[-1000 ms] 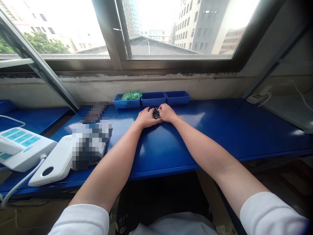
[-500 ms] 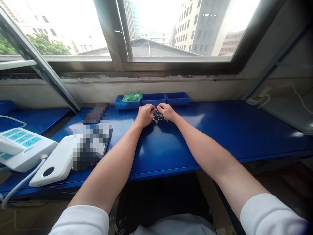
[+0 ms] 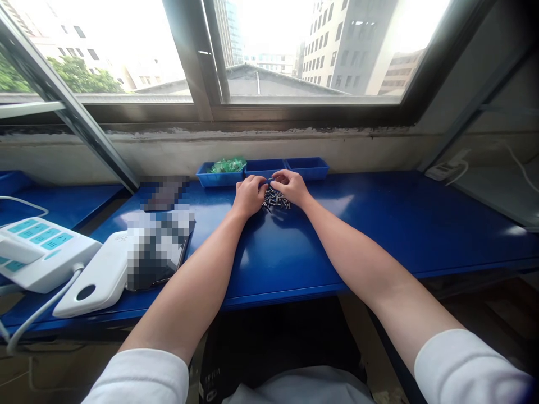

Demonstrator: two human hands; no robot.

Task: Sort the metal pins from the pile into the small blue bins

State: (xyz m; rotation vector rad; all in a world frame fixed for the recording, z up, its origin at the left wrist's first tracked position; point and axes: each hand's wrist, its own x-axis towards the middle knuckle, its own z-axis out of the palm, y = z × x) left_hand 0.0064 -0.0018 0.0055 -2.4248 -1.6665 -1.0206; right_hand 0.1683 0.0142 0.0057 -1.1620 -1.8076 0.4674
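A loose pile of small dark and silvery screws (image 3: pixel 276 198) lies on the blue table between my hands. My left hand (image 3: pixel 249 196) rests at the pile's left edge, its fingers curled and closed; whatever they hold is hidden. Just above the pile's right side, my right hand (image 3: pixel 292 187) pinches thumb and forefinger around a small thin piece that looks like a screw, its tip pointing towards the left hand. Behind the hands stands a row of blue bins: the left bin (image 3: pixel 221 179) holds crumpled green translucent plastic, the middle bin (image 3: pixel 265 165) is partly covered by my hands.
The right bin (image 3: pixel 307 168) ends the row below the window. On the left of the blue table (image 3: pixel 290 269) are a white power bank (image 3: pixel 95 275), a white power strip (image 3: pixel 42 252) with a cable, and blurred-out items. A metal frame post (image 3: pixel 96 140) slants down at the left.
My right hand has lifted slightly and moved back from the pile, its fingers now a little apart from the left hand's. More of the screws shows. The left hand has barely moved.
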